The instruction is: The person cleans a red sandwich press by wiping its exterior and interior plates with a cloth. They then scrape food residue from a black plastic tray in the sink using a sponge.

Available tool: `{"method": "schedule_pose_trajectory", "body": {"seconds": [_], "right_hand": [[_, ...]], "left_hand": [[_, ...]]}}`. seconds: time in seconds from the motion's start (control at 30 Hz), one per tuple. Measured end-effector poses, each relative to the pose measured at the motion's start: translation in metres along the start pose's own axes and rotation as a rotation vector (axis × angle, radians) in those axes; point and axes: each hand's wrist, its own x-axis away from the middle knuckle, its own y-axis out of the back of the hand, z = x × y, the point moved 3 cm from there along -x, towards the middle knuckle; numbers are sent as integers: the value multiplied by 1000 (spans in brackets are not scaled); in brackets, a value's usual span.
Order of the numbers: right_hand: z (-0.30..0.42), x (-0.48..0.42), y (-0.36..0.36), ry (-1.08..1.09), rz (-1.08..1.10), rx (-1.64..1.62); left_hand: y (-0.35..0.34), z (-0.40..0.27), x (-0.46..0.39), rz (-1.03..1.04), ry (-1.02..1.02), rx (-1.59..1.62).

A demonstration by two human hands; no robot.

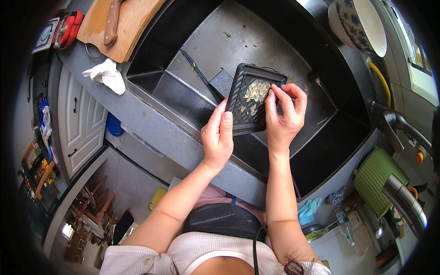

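My left hand (218, 135) grips the near left side of a black rectangular strainer tray (249, 118) with a slotted bottom, thumb on its rim. The tray is tilted above a dark metal sink (237, 37). A clump of pale, flaky wet scraps (257, 91) lies in it, with smaller bits below. My right hand (285, 110) is over the tray's right side, thumb and forefinger pinched at the clump's right edge. Its other fingers curl over the rim. Long thin black utensils (201, 74), perhaps chopsticks, lie in the sink, their lower ends hidden behind the tray and my left hand.
A wooden cutting board (137, 27) with a wooden-handled knife (111, 24) rests at the upper left. A crumpled white cloth or tissue (109, 75) lies on the grey counter (161, 132). Right are a patterned bowl (357, 27), a dark faucet (395, 117) and a green ribbed container (381, 178).
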Motion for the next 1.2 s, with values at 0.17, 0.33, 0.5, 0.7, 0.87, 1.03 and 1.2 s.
{"method": "schedule_pose_trajectory", "body": {"seconds": [0.17, 0.33, 0.5, 0.7, 0.87, 1.03, 1.2], "right_hand": [[8, -9, -4, 188, -23, 150], [6, 0, 0, -32, 90, -128], [13, -2, 16, 87, 171, -215], [0, -10, 5, -123, 68, -115], [-2, -10, 1, -258, 125, -194], [7, -5, 8, -16, 192, -159], [18, 4, 23, 111, 256, -115]], "left_hand": [[-3, -2, -1, -7, -56, -48], [-1, 1, -1, -28, 20, -31], [-1, 1, -1, -39, 4, -31], [-1, 0, 0, -17, 18, -22], [-1, -2, -1, -8, -3, -42], [-1, 1, -1, -25, 9, -36], [0, -2, -1, -12, 8, -29]]}}
